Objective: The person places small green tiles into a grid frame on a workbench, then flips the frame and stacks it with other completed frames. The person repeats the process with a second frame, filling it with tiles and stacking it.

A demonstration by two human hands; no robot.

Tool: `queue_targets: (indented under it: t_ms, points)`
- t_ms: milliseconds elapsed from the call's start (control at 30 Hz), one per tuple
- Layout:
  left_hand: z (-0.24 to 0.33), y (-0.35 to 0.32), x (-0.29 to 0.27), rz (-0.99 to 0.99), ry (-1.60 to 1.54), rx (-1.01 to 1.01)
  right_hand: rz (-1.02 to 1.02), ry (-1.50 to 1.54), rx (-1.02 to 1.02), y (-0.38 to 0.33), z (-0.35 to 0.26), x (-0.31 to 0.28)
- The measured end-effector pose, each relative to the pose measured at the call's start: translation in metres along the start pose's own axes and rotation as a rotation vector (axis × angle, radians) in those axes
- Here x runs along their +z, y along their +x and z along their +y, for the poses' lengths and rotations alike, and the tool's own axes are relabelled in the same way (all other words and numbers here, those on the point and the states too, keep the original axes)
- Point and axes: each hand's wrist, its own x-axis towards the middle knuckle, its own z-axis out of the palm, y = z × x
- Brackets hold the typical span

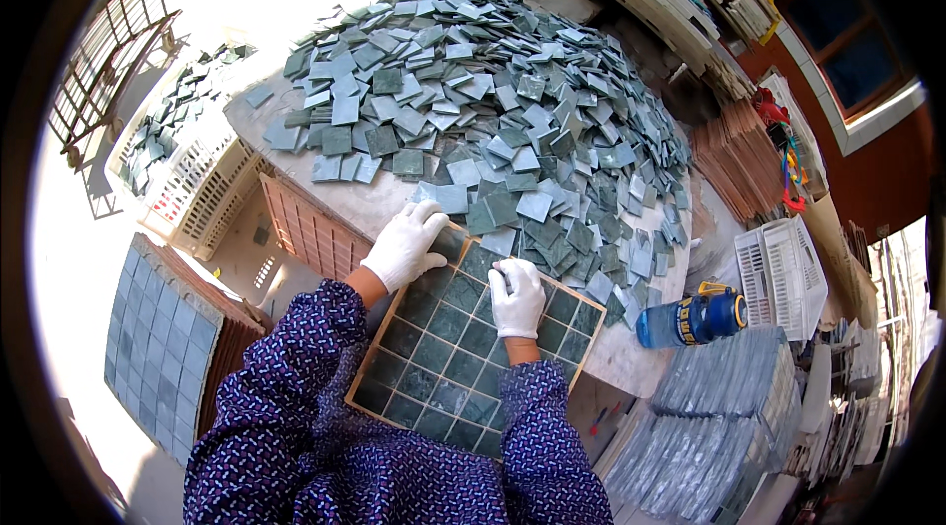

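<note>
So I had the wood-edged grid tray (pixel 369 358) right in front of me, on the near side of the worktop (pixel 370 205), turned at an angle, with square green tiles sitting in its cells. My left hand (pixel 406 244) was over its far left corner, fingers open, thumb spread away from the rest, probably to steady that end or line up the corner tile. My right hand (pixel 517 296) was just right of it near the far edge, fingers curled down over the cells. The tips were hidden, so I can't tell if they were pinching a tile or just pressing on one. White gloves on both, I guess because of the edges.

The big heap of loose tiles (pixel 532 92) covered the far side, spilling down close to the tray, which looked handy for a short reach. My blue bottle (pixel 680 320) lay on its side at the right, outside both hands' way. Couldn't see what propped up the tray's near end, since my sleeves (pixel 537 407) covered part of it.
</note>
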Motion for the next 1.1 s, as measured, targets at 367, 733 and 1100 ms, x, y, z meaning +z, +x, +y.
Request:
queue_targets:
  t_ms: [367,733,1100]
  points:
    - [0.004,-0.099,-0.034,0.172,-1.222,-0.8,-0.298,-0.416,0.115,0.046,-0.002,-0.003]
    - [0.019,-0.239,-0.056,0.199,-1.27,-1.204,-0.203,0.001,0.042,0.061,-0.018,0.01]
    - [0.031,-0.238,-0.037,0.109,-1.217,-1.083,-0.375,-0.316,-0.089,0.034,-0.032,0.04]
